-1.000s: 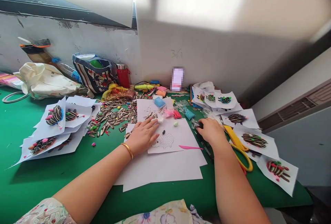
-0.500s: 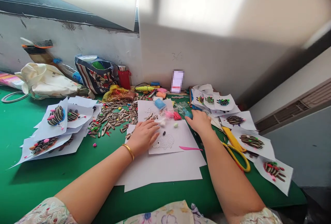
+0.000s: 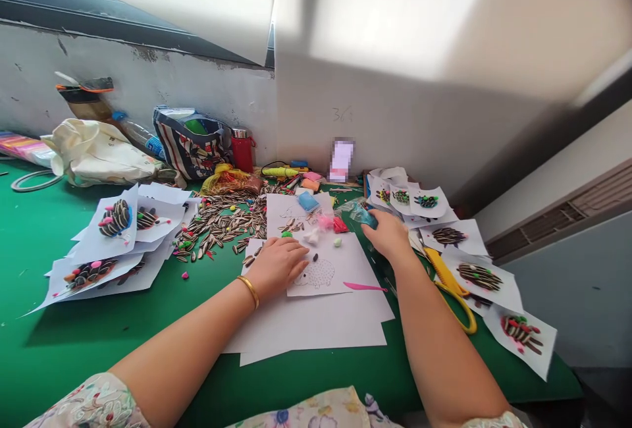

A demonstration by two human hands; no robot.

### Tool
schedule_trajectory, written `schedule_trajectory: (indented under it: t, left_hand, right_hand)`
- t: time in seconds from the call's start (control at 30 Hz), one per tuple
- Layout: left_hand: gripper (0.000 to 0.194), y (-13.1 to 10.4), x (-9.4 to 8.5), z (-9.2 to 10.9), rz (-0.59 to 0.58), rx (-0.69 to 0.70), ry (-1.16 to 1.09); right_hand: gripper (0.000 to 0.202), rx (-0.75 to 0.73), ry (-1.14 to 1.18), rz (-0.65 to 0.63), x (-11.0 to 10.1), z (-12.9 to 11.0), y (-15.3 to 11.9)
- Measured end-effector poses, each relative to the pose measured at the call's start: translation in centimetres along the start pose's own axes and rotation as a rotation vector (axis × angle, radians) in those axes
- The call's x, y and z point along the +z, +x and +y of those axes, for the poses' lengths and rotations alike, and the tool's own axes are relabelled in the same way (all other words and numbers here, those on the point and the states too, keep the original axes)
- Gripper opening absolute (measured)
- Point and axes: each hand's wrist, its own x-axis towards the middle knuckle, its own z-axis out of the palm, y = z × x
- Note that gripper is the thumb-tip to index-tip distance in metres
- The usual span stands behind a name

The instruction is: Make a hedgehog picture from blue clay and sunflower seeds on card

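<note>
My left hand (image 3: 280, 267) lies flat, fingers spread, over the left side of a paper with a printed hedgehog outline (image 3: 318, 274). A small black lump (image 3: 315, 257) rests above the outline. My right hand (image 3: 388, 234) has its fingertips closed on a blue clay packet (image 3: 364, 216) in clear wrapping, right of the papers. Between the hands are a white clay piece (image 3: 312, 237), a pale green lump (image 3: 338, 242), a red packet (image 3: 340, 224) and a pink packet (image 3: 325, 222). A pink plastic knife (image 3: 364, 287) lies on the paper's right edge.
Sunflower seeds (image 3: 222, 224) are heaped left of the papers. Finished seed hedgehogs on paper lie at left (image 3: 116, 218) and right (image 3: 478, 276). Yellow scissors (image 3: 457, 299) are beside my right forearm. Bags (image 3: 99, 151), a red bottle (image 3: 242, 151) and a phone (image 3: 342, 159) stand along the wall.
The view has shifted slightly. My right hand has lifted the blue packet a little from the table side, and a green lump now shows above my left hand.
</note>
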Motion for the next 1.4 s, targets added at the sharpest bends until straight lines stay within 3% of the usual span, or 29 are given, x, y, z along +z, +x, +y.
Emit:
schedule_trajectory:
  t: [0.17,0.27,0.37,0.47,0.6,0.73,0.9,1.17,1.27,1.33,1.4]
  left_hand:
    - [0.032,0.3,-0.1,-0.2,0.176,-0.097,-0.151]
    - [0.045,1.0,-0.6,0.2,0.293,-0.294,-0.524]
    - [0.056,1.8,-1.4,1.2,0.233,-0.479,-1.027]
    - [0.056,2.5,-2.1,2.0,0.201,-0.562,-1.261]
    - [0.058,3.2,-2.6,2.1,0.359,-0.55,-1.176]
    - [0.047,3.4,-3.1,1.8,0.46,-0.383,-0.857]
    - [0.04,4.0,-3.7,0.8,0.464,-0.299,-0.449]
    - [0.053,6.8,-2.2,-4.3,0.246,-0.528,-0.264]
    - [0.046,6.9,-2.5,-4.0,0.334,-0.447,-0.049]
    - [0.035,6.6,-2.7,-2.7,0.394,-0.392,-0.122]
    - [0.031,6.0,-2.7,-0.8,0.374,-0.34,-0.43]
  right_hand:
    - [0.047,-0.196,0.422,0.033,0.4,-1.5,-1.9]
    - [0.045,-0.352,0.588,0.067,0.6,-3.0,-3.7]
    - [0.044,-0.527,0.64,0.071,0.6,-4.5,-5.1]
    - [0.045,-0.586,0.632,0.044,0.5,-5.3,-5.9]
    - [0.044,-0.56,0.667,0.004,0.3,-5.2,-6.1]
    - [0.043,-0.518,0.752,-0.037,0.1,-5.0,-6.1]
    - [0.044,-0.498,0.779,-0.033,0.2,-4.7,-5.8]
    - [0.046,-0.396,0.789,-0.003,1.2,-3.5,-4.6]
    - [0.041,-0.443,0.802,0.011,1.2,-3.6,-4.7]
    - [0.036,-0.476,0.821,0.037,1.1,-3.8,-4.8]
    - [0.03,-0.498,0.841,0.059,1.0,-4.1,-5.0]
